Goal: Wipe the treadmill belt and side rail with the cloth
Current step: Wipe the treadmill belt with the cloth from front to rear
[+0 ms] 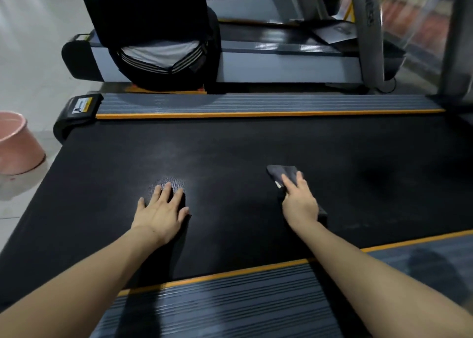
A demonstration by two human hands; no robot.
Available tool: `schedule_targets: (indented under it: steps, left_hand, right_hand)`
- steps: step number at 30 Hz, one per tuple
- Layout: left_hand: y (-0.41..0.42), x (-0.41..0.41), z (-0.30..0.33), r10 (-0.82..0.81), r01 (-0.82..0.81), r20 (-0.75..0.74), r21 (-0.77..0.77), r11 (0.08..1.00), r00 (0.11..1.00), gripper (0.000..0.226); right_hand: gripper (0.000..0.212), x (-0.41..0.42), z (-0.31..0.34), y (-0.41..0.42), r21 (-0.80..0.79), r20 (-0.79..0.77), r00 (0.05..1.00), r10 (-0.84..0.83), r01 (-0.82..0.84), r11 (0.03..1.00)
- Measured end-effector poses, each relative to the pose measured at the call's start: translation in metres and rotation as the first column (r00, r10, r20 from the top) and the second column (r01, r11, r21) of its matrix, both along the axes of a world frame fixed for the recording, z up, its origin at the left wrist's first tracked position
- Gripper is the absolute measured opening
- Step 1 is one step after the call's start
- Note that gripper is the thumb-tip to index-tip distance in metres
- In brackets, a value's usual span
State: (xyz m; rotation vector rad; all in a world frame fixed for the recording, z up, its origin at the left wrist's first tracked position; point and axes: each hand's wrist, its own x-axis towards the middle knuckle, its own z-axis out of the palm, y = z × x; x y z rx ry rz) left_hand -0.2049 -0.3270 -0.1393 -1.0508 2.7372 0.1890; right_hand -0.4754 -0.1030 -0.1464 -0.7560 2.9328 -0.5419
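Left hand [161,213] lying flat on the belt [230,145], palm down, fingers straight and spread, holding nothing. Right hand [299,202] pressing the cloth [282,172] onto the belt, fingers extended on top of it, not curled round it as far as visible. Cloth dark grey, bunched, sticking out beyond the right fingertips; another bit of it showing under the right side of that hand, near the wrist. Small pale tag showing at the cloth edge, just left of the right index finger.

Hands sitting well apart on the belt, the left a little nearer the body than the right. Both forearms crossing the near rail [230,302], ribbed grey with an orange strip along the belt edge. Far rail [256,103] running beyond both hands, same ribbing and orange strip, ending in a black end cap [79,107] with a yellow-and-white label, off past the left hand. Faint pale smear on the belt just beyond the left fingertips.

Pink bucket [18,143] standing on the floor far out to the left of the left hand, off the belt. Person [156,35] in dark clothes sitting beyond the far rail, back to the camera, against a second treadmill [281,61]. Grey upright [368,30] of that machine rising beyond the right hand, off to its right. Background there blurred, no detail readable.
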Motion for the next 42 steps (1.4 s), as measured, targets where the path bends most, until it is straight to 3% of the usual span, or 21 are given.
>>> schedule_targets:
  steps: [3, 7, 10, 12, 14, 18, 23, 26, 28, 32, 35, 38, 42]
  left_hand:
    - [0.008, 0.006, -0.004, -0.063, 0.064, 0.029, -0.025, 0.998, 0.998, 0.064]
    - [-0.004, 0.023, 0.002, -0.017, 0.020, 0.058, -0.051, 0.999, 0.998, 0.065]
    - [-0.007, 0.030, 0.007, 0.038, -0.037, 0.059, -0.025, 0.999, 0.998, 0.065]
    - [-0.007, 0.030, 0.008, 0.001, 0.003, 0.078, -0.049, 0.999, 0.997, 0.065]
    - [-0.007, 0.025, 0.008, -0.011, 0.015, 0.071, -0.051, 0.999, 0.997, 0.065]
    - [-0.008, 0.008, 0.010, -0.013, 0.014, 0.020, -0.025, 1.000, 1.000, 0.064]
    - [-0.004, 0.014, 0.006, -0.016, 0.016, 0.020, 0.001, 1.000, 1.000, 0.065]
    - [-0.007, 0.028, 0.007, 0.044, -0.044, -0.004, 0.030, 0.999, 0.999, 0.063]
    - [-0.011, 0.036, 0.008, 0.072, -0.072, -0.013, 0.034, 0.997, 0.997, 0.063]
    - [-0.005, 0.056, 0.002, 0.089, -0.089, 0.023, 0.029, 0.996, 0.996, 0.064]
    - [-0.002, 0.064, 0.003, 0.055, -0.055, 0.057, -0.005, 0.998, 0.997, 0.065]
    - [0.002, 0.060, 0.016, 0.074, -0.074, 0.031, -0.010, 0.997, 0.997, 0.065]
    - [0.024, 0.053, 0.033, 0.026, -0.027, 0.044, 0.012, 1.000, 0.999, 0.064]
  right_hand:
    - [0.069, 0.038, -0.010, -0.034, -0.051, -0.036, 0.999, -0.022, 0.020, 0.999]
    - [0.060, 0.127, -0.014, -0.107, -0.166, 0.008, 0.964, 0.266, -0.261, 0.951]
    - [0.056, 0.159, -0.013, -0.128, -0.152, 0.030, 0.834, 0.552, -0.542, 0.827]
    - [0.051, 0.143, -0.014, -0.112, -0.160, -0.018, 0.784, 0.620, -0.615, 0.772]
    - [0.047, 0.110, -0.014, -0.082, -0.146, -0.082, 0.805, 0.587, -0.593, 0.792]
    - [0.056, 0.026, -0.008, -0.003, -0.118, -0.072, 0.973, 0.217, -0.224, 0.967]
    - [0.067, 0.028, -0.009, -0.001, -0.009, -0.033, 0.999, -0.019, 0.019, 1.000]
    - [0.066, 0.065, -0.014, -0.048, 0.011, -0.040, 0.999, 0.017, -0.017, 1.000]
    - [0.058, 0.111, -0.018, -0.084, -0.032, -0.019, 0.986, 0.164, -0.164, 0.986]
    - [0.057, 0.192, -0.019, -0.123, -0.069, -0.006, 0.832, 0.554, -0.553, 0.830]
    - [0.053, 0.172, -0.019, -0.107, -0.056, -0.024, 0.743, 0.669, -0.669, 0.741]
    - [0.056, 0.113, -0.021, -0.063, -0.063, -0.041, 0.816, 0.576, -0.577, 0.814]
    - [0.059, 0.032, -0.016, 0.020, -0.008, -0.009, 0.977, 0.215, -0.215, 0.977]
